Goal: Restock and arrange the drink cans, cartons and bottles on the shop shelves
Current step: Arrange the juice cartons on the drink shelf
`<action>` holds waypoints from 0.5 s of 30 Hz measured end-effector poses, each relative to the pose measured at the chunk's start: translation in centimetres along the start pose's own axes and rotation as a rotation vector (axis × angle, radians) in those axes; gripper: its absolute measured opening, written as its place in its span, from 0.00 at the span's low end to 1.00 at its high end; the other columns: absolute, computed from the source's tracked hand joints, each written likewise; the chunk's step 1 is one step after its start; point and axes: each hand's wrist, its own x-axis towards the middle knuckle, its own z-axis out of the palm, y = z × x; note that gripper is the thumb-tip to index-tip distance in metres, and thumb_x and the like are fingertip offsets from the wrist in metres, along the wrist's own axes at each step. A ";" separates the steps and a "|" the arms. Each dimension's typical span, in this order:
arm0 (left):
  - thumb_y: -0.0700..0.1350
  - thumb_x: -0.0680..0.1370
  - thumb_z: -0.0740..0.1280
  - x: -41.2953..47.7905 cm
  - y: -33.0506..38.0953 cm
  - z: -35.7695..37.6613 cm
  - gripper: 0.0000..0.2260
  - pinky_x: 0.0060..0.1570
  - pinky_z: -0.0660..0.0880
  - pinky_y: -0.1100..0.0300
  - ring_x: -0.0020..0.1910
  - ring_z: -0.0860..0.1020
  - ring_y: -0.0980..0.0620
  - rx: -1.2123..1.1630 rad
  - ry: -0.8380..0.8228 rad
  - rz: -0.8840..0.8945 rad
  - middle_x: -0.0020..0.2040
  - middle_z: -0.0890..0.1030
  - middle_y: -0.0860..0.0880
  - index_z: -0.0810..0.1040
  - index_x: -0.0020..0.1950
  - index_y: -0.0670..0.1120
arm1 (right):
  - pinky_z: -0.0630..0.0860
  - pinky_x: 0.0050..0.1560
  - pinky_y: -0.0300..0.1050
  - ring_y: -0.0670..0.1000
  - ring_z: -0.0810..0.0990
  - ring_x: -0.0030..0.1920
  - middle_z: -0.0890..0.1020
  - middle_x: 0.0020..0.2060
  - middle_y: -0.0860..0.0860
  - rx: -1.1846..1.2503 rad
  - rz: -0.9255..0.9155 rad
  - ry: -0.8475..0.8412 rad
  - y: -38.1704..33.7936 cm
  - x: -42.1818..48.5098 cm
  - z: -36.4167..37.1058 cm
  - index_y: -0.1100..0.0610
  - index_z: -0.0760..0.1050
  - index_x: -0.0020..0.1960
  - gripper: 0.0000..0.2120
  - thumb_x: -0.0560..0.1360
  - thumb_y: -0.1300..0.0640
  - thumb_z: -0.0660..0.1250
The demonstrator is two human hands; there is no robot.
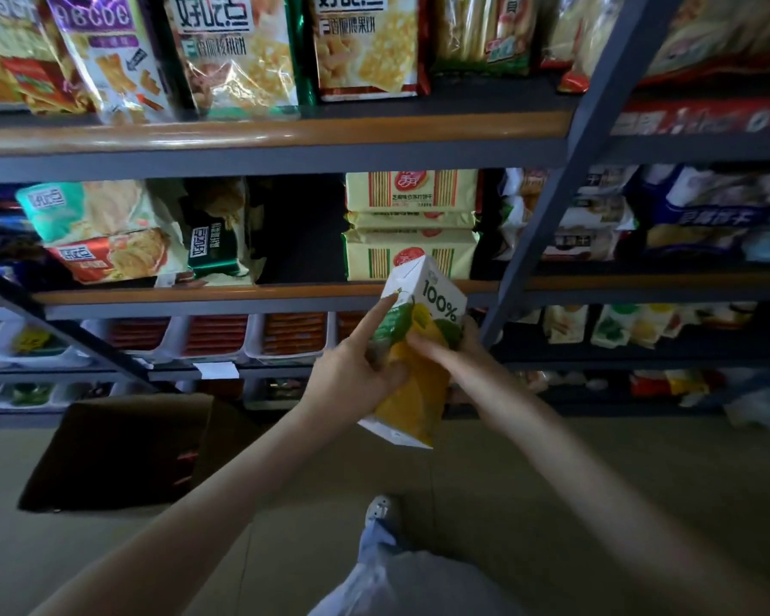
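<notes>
While the carton (pixel 421 375) is up in the air at the centre of the frame, tilted with its folded top toward the middle shelf (pixel 250 293), both hands have it. The left hand (pixel 352 371) grips its left side: the index finger lies straight along the upper edge and the other fingers curl round lower down. The right hand (pixel 459 353) holds the right side, thumb pressed across the printed front. Its other fingers are behind the carton and cannot be seen.

If full, it is probably fairly heavy for its size. The corners and folded ends should be stiff, but the flat walls would likely give under a hard squeeze, and the glossy coating may slip. The best hold is likely across the body at the edges, with a palm under the base when setting it down. Similar cartons (pixel 565 324) stand at the right of the frame, on a lower shelf. That looks the likely place for this one.
</notes>
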 end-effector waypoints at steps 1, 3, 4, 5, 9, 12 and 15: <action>0.49 0.75 0.70 -0.9 0.6 0.6 0.35 0.41 0.77 0.63 0.44 0.81 0.52 0.075 0.024 0.032 0.48 0.80 0.52 0.55 0.76 0.65 | 0.75 0.58 0.52 0.53 0.73 0.64 0.71 0.67 0.46 -0.009 -0.008 -0.006 0.2 -0.5 0.0 0.44 0.49 0.77 0.54 0.60 0.35 0.75; 0.51 0.75 0.70 -2.4 1.4 2.0 0.34 0.39 0.75 0.62 0.45 0.80 0.51 0.159 0.082 0.060 0.50 0.79 0.52 0.56 0.76 0.63 | 0.72 0.65 0.57 0.54 0.70 0.67 0.67 0.71 0.46 -0.002 0.005 -0.027 0.8 -1.4 -0.3 0.40 0.42 0.78 0.63 0.54 0.32 0.75; 0.52 0.75 0.70 -3.0 1.8 2.6 0.34 0.40 0.75 0.60 0.46 0.80 0.51 0.179 0.108 0.055 0.50 0.79 0.52 0.57 0.76 0.62 | 0.71 0.66 0.58 0.54 0.70 0.68 0.67 0.71 0.46 0.019 -0.002 -0.041 1.2 -1.8 -0.7 0.40 0.41 0.78 0.62 0.55 0.33 0.75; 0.53 0.74 0.69 -3.7 2.1 3.2 0.33 0.42 0.75 0.60 0.46 0.80 0.51 0.188 0.124 0.038 0.51 0.79 0.52 0.57 0.76 0.61 | 0.72 0.65 0.56 0.53 0.71 0.67 0.68 0.71 0.45 0.046 -0.021 -0.062 1.5 -2.1 -1.1 0.39 0.43 0.78 0.59 0.58 0.36 0.75; 0.62 0.72 0.65 -6.7 2.9 4.7 0.35 0.50 0.78 0.53 0.53 0.80 0.48 0.216 0.157 0.110 0.61 0.78 0.50 0.59 0.76 0.58 | 0.78 0.50 0.44 0.47 0.79 0.58 0.76 0.65 0.46 0.135 -0.092 -0.153 2.1 -3.3 -2.8 0.39 0.56 0.76 0.39 0.72 0.51 0.73; 0.65 0.71 0.61 -7.8 2.7 4.7 0.35 0.52 0.78 0.54 0.57 0.78 0.51 0.182 0.102 0.231 0.67 0.73 0.53 0.59 0.77 0.59 | 0.78 0.56 0.51 0.51 0.78 0.61 0.75 0.67 0.48 0.150 -0.112 -0.177 2.3 -3.9 -3.6 0.36 0.55 0.76 0.46 0.65 0.47 0.75; 0.63 0.73 0.64 -7.9 2.2 4.2 0.34 0.53 0.78 0.59 0.58 0.77 0.57 0.006 -0.017 0.276 0.68 0.71 0.55 0.57 0.77 0.61 | 0.74 0.64 0.55 0.51 0.74 0.66 0.72 0.70 0.47 0.111 -0.205 -0.164 1.8 -4.4 -4.3 0.36 0.51 0.77 0.54 0.61 0.46 0.80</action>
